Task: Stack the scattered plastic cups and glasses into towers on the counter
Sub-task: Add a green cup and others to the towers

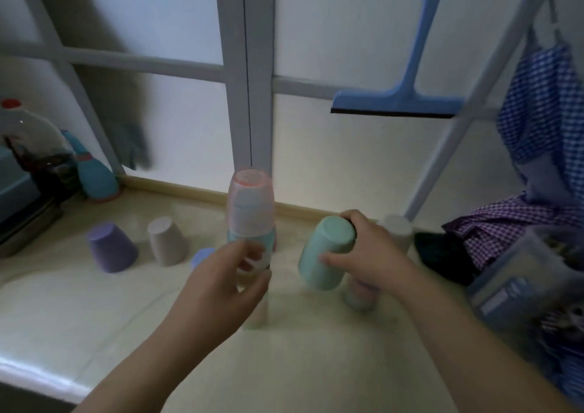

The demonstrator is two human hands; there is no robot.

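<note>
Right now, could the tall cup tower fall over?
Yes, it might.
1. The tower is already tall and narrow, and only the left hand steadies it near the middle, so a nudge could tip it.
2. The right hand holds the green cup tilted close beside the tower; swinging it in could bump the pink cup on top.
3. A falling tower could hit the purple cup.

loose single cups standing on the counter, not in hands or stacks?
4: purple cup, beige cup, blue cup behind the left hand, white cup far right. More may be hidden.
</note>
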